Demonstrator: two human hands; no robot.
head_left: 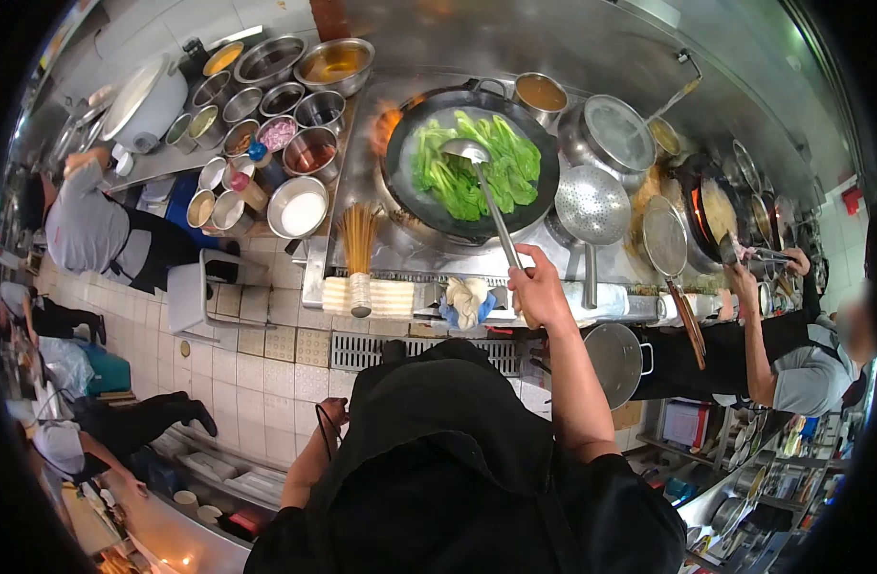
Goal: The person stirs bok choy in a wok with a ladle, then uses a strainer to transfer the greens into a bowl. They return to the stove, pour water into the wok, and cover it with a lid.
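Observation:
My right hand (537,285) is closed around the handle of a long metal ladle (496,210). The ladle's bowl rests among leafy greens (515,172) in a large black wok (410,196), with flames at the wok's left side. Low at my left side, away from the stove, my left hand (334,411) is curled near a thin dark cord or loop (324,430); its fingers are too small to make out, and I cannot tell whether it holds anything.
A bamboo brush (358,249), folded towels (391,297) and crumpled cloths (465,302) line the stove's front edge. Right of the wok lies a perforated strainer (592,206). Metal bowls (298,207) stand left. A co-worker (811,359) cooks at the right; other people are at the left.

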